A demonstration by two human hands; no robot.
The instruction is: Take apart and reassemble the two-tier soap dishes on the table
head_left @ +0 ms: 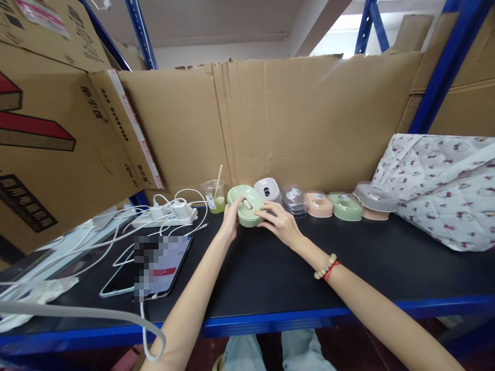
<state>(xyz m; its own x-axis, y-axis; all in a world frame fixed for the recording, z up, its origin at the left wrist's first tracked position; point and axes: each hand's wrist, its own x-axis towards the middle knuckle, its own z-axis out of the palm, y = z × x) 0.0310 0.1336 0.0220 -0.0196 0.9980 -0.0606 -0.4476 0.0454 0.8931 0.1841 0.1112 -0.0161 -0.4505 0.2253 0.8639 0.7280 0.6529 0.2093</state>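
A light green oval plastic soap dish (pixel 255 199) with a slot in its middle is held up, tilted, over the black tabletop. My left hand (pixel 232 219) grips its left side, the thumb reaching over the rim toward the slot. On the right side, the fingers of my right hand (pixel 280 221) close on the rim. Just behind it stands a grey-white oval dish (pixel 273 188) with a dark slot. Stacked clear lids (pixel 294 201) sit to the right, followed by a pink dish (pixel 319 204) and another green dish (pixel 345 206), both under clear covers.
Further right are a grey dish (pixel 374 196) and a patterned white bag (pixel 444 190). A cup with green liquid (pixel 217 205) stands left of my hands. White cables run from a power strip (pixel 166 219) near two phones (pixel 170 265). Cardboard (pixel 309 113) walls the back.
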